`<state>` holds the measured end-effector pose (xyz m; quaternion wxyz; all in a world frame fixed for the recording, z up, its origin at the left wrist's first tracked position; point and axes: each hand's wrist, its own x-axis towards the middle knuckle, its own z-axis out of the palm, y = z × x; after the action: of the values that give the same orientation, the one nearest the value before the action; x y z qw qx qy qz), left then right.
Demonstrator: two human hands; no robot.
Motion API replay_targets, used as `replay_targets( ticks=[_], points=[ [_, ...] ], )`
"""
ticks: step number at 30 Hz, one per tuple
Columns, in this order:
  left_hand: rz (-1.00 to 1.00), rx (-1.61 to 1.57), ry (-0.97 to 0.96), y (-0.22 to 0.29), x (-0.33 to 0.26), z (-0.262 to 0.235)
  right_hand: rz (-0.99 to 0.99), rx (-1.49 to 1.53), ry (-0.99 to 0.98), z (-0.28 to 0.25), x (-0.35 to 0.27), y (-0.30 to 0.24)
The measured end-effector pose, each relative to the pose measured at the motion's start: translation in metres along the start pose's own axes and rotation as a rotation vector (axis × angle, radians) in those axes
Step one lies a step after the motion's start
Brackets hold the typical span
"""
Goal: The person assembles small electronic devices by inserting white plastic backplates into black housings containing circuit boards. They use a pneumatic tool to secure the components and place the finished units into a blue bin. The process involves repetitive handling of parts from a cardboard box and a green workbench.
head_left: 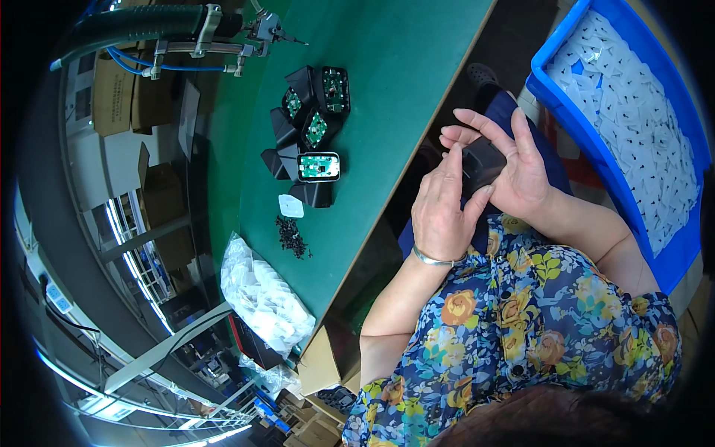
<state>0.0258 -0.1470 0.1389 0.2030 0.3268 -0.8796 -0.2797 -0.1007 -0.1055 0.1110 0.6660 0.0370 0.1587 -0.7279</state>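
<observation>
Between my two hands, over my lap beside the table edge, is a small black plastic housing (pixel 482 165). My left hand (pixel 441 212), with a silver bangle at its wrist, grips it with the fingers along one side and the thumb on the near side. My right hand (pixel 527 177) cradles it against the palm, with some fingers stretched past it. Part of the housing is hidden by my fingers. On the green table (pixel 372 127) lie several similar black housings (pixel 316 195), some showing green circuit boards (pixel 316 128). One board sits in a white-rimmed housing (pixel 319 167).
A white plastic piece (pixel 291 206), a pile of small black parts (pixel 292 237) and a plastic bag of white pieces (pixel 264 298) lie on the table. A blue bin (pixel 596 138) of translucent pieces stands at right. A clamped tool (pixel 264 33) overhangs the far end.
</observation>
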Motion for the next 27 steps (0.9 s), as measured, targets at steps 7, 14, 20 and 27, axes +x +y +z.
replay_targets(
  ticks=[7, 14, 20, 27],
  points=[
    [0.023, -0.089, -0.019, -0.004, -0.001, -0.007, 0.045, -0.063, -0.111, 0.009, -0.004, -0.001],
    [-0.277, -0.542, -0.076, -0.014, -0.007, -0.007, -0.032, -0.627, -0.181, 0.013, 0.002, -0.001],
    [-0.316, -1.337, 0.098, -0.024, -0.014, -0.008, -0.19, -1.403, -0.373, 0.0, -0.001, 0.006],
    [-0.323, -1.187, 0.282, -0.022, -0.01, -0.011, -0.326, -1.703, -0.428, 0.026, 0.004, 0.01]
  ],
)
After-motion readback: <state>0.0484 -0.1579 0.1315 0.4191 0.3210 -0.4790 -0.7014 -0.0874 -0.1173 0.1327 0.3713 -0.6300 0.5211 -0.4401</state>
